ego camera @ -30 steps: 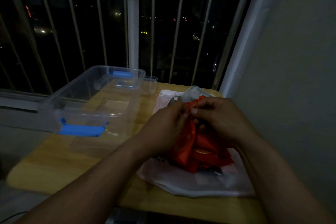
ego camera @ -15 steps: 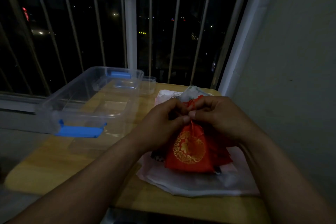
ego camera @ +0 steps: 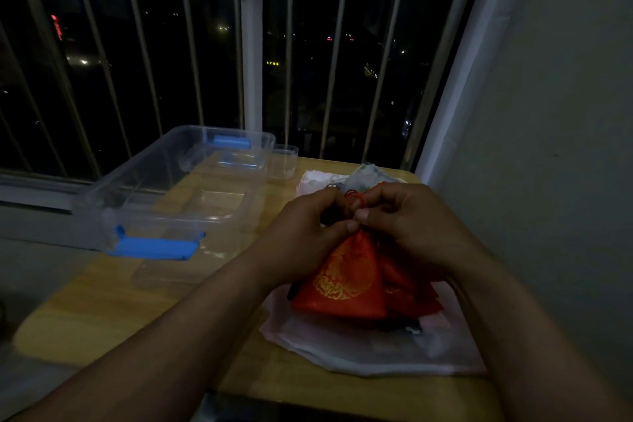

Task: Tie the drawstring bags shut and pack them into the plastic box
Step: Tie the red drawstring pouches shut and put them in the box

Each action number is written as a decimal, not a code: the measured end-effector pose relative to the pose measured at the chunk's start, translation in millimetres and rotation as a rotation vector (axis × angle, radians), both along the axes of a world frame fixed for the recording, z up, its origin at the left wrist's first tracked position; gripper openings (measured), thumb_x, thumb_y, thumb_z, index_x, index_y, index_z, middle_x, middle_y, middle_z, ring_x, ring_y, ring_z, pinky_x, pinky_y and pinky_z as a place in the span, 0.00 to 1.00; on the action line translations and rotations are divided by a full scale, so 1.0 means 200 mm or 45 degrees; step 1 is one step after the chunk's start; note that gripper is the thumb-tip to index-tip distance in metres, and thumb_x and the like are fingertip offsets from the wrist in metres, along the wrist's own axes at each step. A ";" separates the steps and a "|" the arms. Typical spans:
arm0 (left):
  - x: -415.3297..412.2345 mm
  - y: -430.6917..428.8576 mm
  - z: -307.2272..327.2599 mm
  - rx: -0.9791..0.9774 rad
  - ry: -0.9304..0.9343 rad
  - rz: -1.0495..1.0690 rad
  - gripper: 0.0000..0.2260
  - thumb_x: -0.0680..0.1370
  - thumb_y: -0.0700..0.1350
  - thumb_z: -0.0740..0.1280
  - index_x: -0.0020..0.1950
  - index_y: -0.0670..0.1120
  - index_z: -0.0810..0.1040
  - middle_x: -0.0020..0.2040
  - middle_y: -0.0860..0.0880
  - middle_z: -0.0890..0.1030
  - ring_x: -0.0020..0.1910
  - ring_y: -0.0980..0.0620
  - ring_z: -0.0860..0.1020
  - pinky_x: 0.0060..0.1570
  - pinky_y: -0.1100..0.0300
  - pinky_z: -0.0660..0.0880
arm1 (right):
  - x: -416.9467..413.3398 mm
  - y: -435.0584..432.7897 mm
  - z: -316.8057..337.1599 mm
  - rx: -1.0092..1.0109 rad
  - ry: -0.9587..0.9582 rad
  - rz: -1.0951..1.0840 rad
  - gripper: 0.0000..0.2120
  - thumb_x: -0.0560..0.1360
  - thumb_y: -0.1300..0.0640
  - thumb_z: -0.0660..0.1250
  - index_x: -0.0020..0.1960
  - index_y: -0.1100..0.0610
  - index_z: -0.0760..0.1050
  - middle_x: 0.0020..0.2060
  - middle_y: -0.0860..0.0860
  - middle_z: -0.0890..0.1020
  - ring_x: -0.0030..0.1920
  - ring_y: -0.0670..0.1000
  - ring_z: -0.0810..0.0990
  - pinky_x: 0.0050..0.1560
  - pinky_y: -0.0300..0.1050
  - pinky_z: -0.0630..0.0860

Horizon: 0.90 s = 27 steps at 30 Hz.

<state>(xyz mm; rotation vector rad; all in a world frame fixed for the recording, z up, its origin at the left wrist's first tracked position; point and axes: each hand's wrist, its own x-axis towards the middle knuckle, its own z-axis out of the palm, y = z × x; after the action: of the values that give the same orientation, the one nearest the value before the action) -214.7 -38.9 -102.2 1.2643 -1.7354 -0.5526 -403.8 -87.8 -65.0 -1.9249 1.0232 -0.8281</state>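
Observation:
A red drawstring bag [ego camera: 342,281] with a gold round emblem hangs from my two hands above the table's right half. My left hand [ego camera: 308,233] pinches its gathered neck and red cord [ego camera: 352,197] from the left. My right hand [ego camera: 407,223] pinches the same cord from the right, thumbs nearly touching. More red bags [ego camera: 411,291] lie under and behind it on a pale sheet [ego camera: 376,349]. The clear plastic box [ego camera: 144,195] with blue latches stands open and empty on the table's left half.
The wooden table [ego camera: 102,312] ends close to a grey wall [ego camera: 548,147] on the right. A metal railing [ego camera: 250,44] runs behind it. A small clear tub [ego camera: 282,161] sits beside the box's far corner. Pale fabric [ego camera: 363,175] lies beyond my hands.
The red bag has been turned so its gold emblem faces me and now hangs fuller below my fingers. Both hands stay at its neck, working the cord.

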 end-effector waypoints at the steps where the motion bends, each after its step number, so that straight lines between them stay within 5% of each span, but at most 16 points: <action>1: 0.00 0.00 0.00 0.010 -0.002 0.012 0.06 0.80 0.47 0.71 0.57 0.52 0.81 0.50 0.56 0.84 0.51 0.61 0.81 0.53 0.60 0.78 | 0.01 0.00 0.00 -0.032 0.026 -0.010 0.06 0.78 0.58 0.73 0.48 0.48 0.85 0.43 0.47 0.88 0.46 0.44 0.86 0.47 0.37 0.76; 10: -0.01 -0.03 -0.02 0.085 -0.052 0.126 0.06 0.80 0.48 0.69 0.45 0.48 0.77 0.43 0.50 0.82 0.43 0.51 0.81 0.47 0.42 0.80 | 0.06 0.03 -0.02 -0.302 0.260 -0.110 0.05 0.79 0.55 0.72 0.50 0.47 0.85 0.43 0.41 0.84 0.45 0.37 0.80 0.44 0.34 0.72; 21: -0.07 -0.01 -0.03 -0.097 0.050 0.199 0.03 0.81 0.45 0.68 0.50 0.52 0.82 0.39 0.58 0.81 0.40 0.62 0.79 0.39 0.67 0.71 | 0.07 0.05 -0.03 -0.275 0.091 -0.093 0.07 0.80 0.55 0.71 0.48 0.43 0.83 0.43 0.39 0.85 0.47 0.34 0.81 0.44 0.29 0.72; 27: -0.03 -0.01 0.02 0.075 0.122 0.066 0.05 0.82 0.49 0.69 0.49 0.48 0.81 0.46 0.53 0.84 0.46 0.57 0.83 0.48 0.55 0.81 | 0.05 0.05 -0.03 -0.254 -0.001 -0.075 0.06 0.80 0.57 0.71 0.49 0.46 0.83 0.44 0.37 0.85 0.47 0.35 0.81 0.43 0.25 0.72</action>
<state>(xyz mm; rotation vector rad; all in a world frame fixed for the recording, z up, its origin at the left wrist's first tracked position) -219.8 -40.6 -97.5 1.2991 -1.6129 -0.6282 -393.3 -77.3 -71.2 -2.0685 1.0337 -0.9968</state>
